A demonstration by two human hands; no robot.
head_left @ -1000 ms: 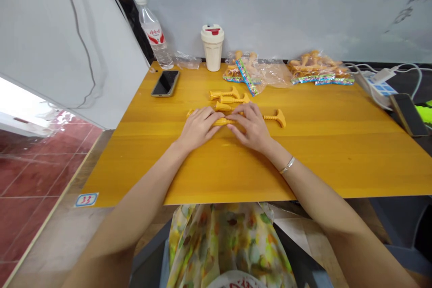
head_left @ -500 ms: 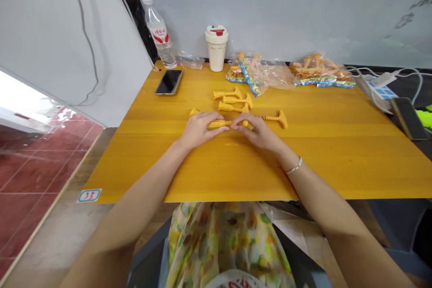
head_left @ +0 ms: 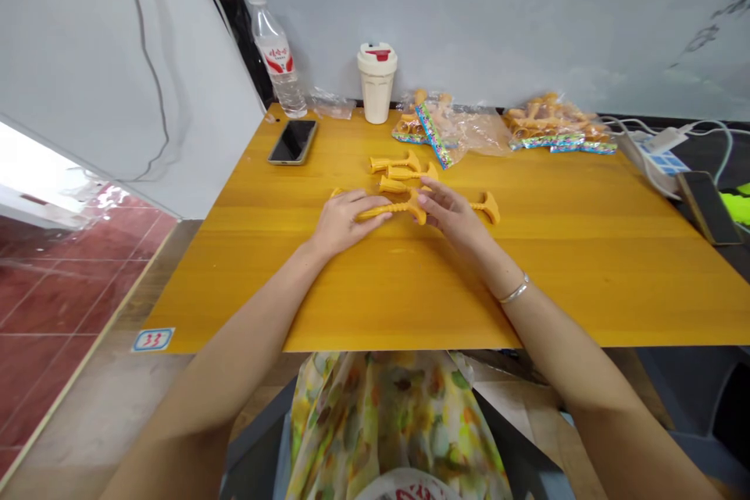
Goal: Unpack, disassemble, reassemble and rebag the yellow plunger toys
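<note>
Low over the middle of the yellow wooden table, my left hand [head_left: 345, 223] is closed around the handle part of an orange hammer-shaped piece [head_left: 401, 207]. The curved head of this piece points right, where the fingers of my right hand [head_left: 448, 211] touch or pinch it. Part of another orange piece [head_left: 337, 192] shows behind my left hand. Just behind my hands lie several similar orange pieces [head_left: 404, 162]. One more orange piece [head_left: 487, 207] sticks out to the right of my right hand, its left end hidden.
Along the back stand a water bottle [head_left: 278, 62] and a white cup [head_left: 376, 86], with bagged orange pieces [head_left: 551, 121] and an opened bag [head_left: 433, 129] to the right. A phone [head_left: 293, 142] lies at the back left. A power strip [head_left: 659, 160] and cables are at the right.
The piece between my hands now shows a curved head at its right end. My right hand's fingers have opened slightly and moved up and right around that head.
</note>
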